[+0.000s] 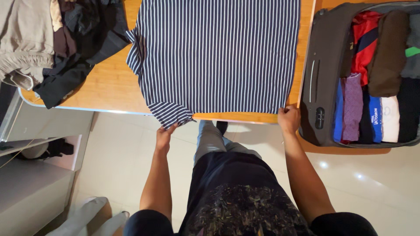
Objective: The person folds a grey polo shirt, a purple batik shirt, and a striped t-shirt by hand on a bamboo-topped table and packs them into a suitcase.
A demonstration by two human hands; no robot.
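A navy shirt with thin white stripes [218, 52] lies spread flat on a wooden table [109, 87]. My left hand [165, 136] pinches the shirt's sleeve at the table's near edge, where the cloth hangs slightly over. My right hand [288, 119] grips the shirt's near right corner at the table edge, fingers closed on the fabric.
An open dark suitcase [321, 74] packed with rolled and folded clothes sits to the right. A heap of dark and beige clothes [48, 43] lies at the table's far left. White tiled floor and a pale cabinet [30, 188] lie below left.
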